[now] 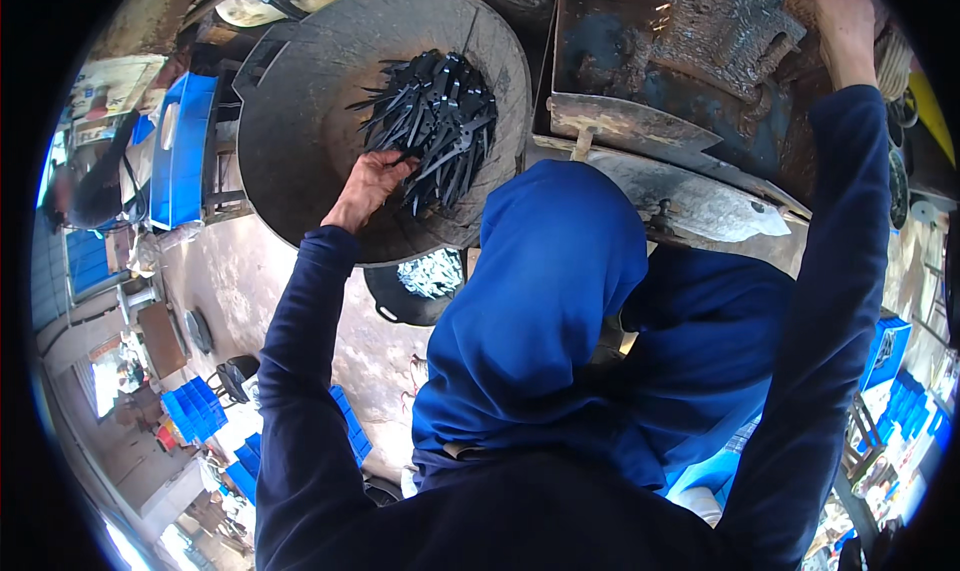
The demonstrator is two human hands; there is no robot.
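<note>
My left hand reaches into a wide round grey basin. Its fingers are closed at the lower left edge of a pile of thin, dark, blade-like metal pieces, pinching one of them. Part of the fingertips is hidden among the pieces. At the top right, my right hand is raised beside a dark, greasy machine. The picture's upper edge cuts its fingers off, so whether they grip anything does not show.
A metal tray edge fronts the machine, close right of the basin. Below the basin stands a smaller black tub of shiny small pieces. A blue bin is at the left. My blue-covered legs fill the middle.
</note>
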